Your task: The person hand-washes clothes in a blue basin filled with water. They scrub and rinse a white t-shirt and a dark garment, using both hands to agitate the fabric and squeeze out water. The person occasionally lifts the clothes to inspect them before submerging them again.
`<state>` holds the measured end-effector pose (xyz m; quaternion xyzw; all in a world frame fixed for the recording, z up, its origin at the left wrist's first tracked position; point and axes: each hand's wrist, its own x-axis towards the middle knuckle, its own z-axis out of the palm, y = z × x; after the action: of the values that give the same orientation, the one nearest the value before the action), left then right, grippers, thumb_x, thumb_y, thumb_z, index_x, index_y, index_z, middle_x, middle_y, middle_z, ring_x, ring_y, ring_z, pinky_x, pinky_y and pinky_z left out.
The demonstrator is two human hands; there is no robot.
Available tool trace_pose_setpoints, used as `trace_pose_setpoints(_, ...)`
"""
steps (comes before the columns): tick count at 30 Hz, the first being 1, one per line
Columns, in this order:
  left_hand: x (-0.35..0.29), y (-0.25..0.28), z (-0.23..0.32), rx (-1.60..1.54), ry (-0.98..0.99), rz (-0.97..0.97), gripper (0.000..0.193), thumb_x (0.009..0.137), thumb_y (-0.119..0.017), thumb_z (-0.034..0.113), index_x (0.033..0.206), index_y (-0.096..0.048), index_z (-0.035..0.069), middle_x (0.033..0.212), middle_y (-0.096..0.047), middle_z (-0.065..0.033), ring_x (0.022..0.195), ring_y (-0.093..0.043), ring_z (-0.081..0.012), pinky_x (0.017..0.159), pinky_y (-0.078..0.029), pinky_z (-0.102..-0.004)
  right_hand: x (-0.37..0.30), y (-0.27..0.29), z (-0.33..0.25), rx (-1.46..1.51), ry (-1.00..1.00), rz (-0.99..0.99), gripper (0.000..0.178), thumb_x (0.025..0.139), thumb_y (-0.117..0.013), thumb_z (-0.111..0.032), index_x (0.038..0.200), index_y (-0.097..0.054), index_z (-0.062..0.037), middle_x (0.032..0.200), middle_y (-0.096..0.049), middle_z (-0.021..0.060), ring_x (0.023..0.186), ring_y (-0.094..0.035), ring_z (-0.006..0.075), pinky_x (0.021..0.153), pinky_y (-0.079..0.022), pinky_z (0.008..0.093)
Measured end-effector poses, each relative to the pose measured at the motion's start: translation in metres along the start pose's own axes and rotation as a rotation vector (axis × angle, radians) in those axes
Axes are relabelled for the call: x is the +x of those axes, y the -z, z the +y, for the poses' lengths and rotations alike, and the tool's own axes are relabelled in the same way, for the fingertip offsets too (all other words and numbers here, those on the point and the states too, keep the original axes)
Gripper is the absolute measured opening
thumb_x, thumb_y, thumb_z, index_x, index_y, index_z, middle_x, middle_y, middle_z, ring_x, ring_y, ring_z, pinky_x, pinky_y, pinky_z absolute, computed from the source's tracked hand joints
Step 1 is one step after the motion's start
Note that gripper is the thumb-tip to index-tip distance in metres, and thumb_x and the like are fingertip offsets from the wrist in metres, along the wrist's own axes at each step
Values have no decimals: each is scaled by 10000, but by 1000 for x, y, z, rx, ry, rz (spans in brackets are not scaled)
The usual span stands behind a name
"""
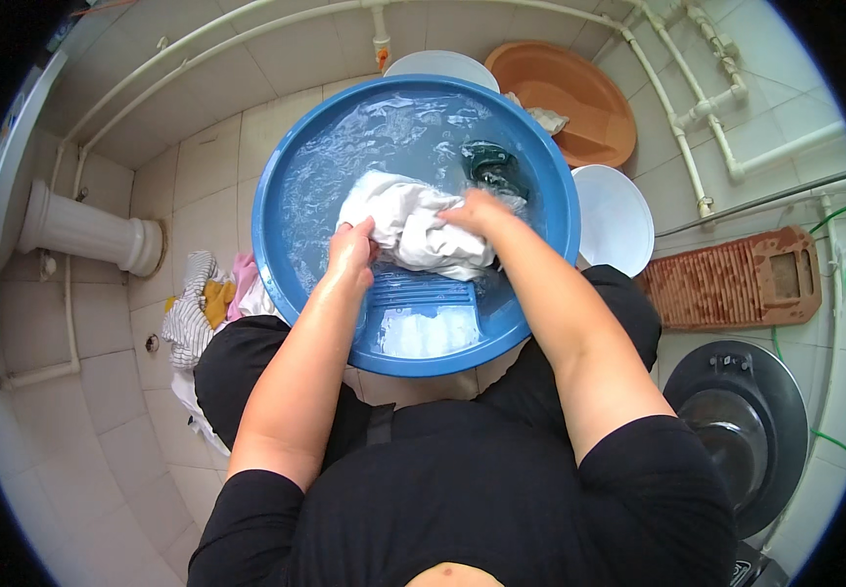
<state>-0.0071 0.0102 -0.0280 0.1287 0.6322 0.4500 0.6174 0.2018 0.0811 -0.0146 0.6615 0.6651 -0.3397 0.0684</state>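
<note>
Pale floor tiles (203, 196) are seen left of a blue tub (266, 225), whose right rim is bordered by a white basin (620, 220); inside, open water (344, 147) is seen across the far side. White cloth (411, 227) is held near the tub's middle, gripped at its left end by the left hand (352, 252) and at its upper right by the right hand (481, 211), with dark green cloth (491, 168) just beyond.

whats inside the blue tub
The tub holds water, a white cloth gripped by the left hand and right hand, a dark green cloth and a ridged slope. Anything beneath the cloths is hidden.
</note>
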Motion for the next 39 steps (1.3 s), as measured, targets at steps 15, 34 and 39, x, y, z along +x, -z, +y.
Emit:
trace_pose_setpoints(15, -3, -8, 8, -619, 330, -670, 407, 860, -479, 473, 888, -567, 77, 794, -621, -100, 743, -604, -233, 667, -504, -358, -127, -37, -99, 387, 1204, 632, 203, 624, -691, -221, 669, -548, -84, 770, -566, 57, 672, -570, 260, 581, -455, 349)
trace_pose_setpoints(34, -51, -31, 16, -199, 336, -652, 402, 843, -526, 304, 1127, -511, 19, 1017, -610, -128, 888, -612, -272, 812, -489, -415, -19, 3, -34, 224, 741, 951, 172, 776, -628, -215, 792, -551, -62, 768, -565, 85, 671, -577, 217, 610, -466, 331)
trace_pose_setpoints(39, -33, -9, 44, -578, -66, -407, 259, 770, -558, 136, 990, -556, 1, 977, -607, -126, 906, -589, -269, 844, -467, -401, 32, -3, 32, 544, 442, 106, 432, 847, -523, -414, 1073, -573, -49, 1010, -605, 131, 965, -546, 195, 869, -402, 294)
